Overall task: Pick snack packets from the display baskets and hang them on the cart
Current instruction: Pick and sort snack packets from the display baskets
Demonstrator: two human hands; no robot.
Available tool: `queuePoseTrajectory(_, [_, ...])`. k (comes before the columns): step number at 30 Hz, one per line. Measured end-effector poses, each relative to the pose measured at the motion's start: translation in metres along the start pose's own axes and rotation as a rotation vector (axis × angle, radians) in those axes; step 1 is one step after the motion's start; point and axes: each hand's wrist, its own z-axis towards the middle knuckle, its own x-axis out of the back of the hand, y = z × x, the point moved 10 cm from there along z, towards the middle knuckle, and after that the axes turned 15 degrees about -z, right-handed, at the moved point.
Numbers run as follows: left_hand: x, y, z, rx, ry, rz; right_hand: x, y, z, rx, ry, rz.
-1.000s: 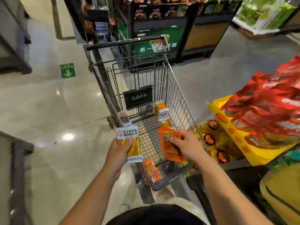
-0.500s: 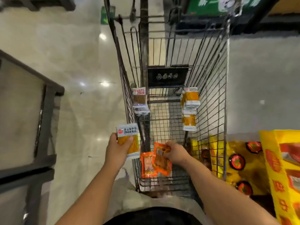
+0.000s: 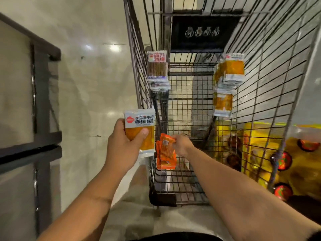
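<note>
A wire shopping cart stands in front of me. My left hand grips a white-and-yellow snack packet just outside the cart's left wall. My right hand pinches the top of an orange packet at the near left corner inside the cart, against another orange packet hanging there. A stack of brown packets hangs on the left wall. Yellow packets hang on the right wall, with one more below.
A yellow display basket with round red-and-black snack tubs sits behind the cart's right wall. A dark metal frame stands at the left on the shiny floor. A black sign hangs at the cart's far end.
The view has dropped and closed in on the cart. My right hand has carried the orange packet down to the near left corner, beside the hanging orange one. My left hand keeps its packet.
</note>
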Motion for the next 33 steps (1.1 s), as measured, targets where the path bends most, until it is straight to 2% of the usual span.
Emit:
queuePoseTrajectory(5, [0.000,-0.004,0.003,0.024,-0.027,-0.038,0.000,0.002,0.007,-0.069,0.119,0.060])
queuePoseTrajectory(7, [0.001,-0.003,0.003,0.024,-0.037,-0.042,-0.001,-0.001,0.004,-0.057,0.099,0.027])
queuePoseTrajectory(17, [0.001,-0.002,0.004,-0.005,-0.040,-0.083,-0.023,-0.019,0.002,0.084,-0.009,-0.464])
queuePoseTrajectory(21, [-0.001,-0.003,0.003,-0.007,-0.023,-0.100,-0.032,-0.017,-0.003,0.113,-0.026,-0.524])
queuePoseTrajectory(23, [-0.002,-0.003,0.002,-0.007,-0.020,-0.101,-0.040,-0.013,-0.009,0.103,-0.101,-0.499])
queuePoseTrajectory(26, [-0.004,-0.003,-0.003,0.002,-0.005,-0.108,-0.039,-0.004,-0.017,0.077,-0.154,-0.232])
queuePoseTrajectory(30, [-0.006,0.007,-0.015,-0.030,0.046,-0.067,0.013,0.030,-0.031,-0.037,0.052,0.280])
queuePoseTrajectory(33, [-0.019,0.022,-0.025,-0.052,0.033,-0.070,0.057,0.048,-0.062,-0.023,0.124,0.661])
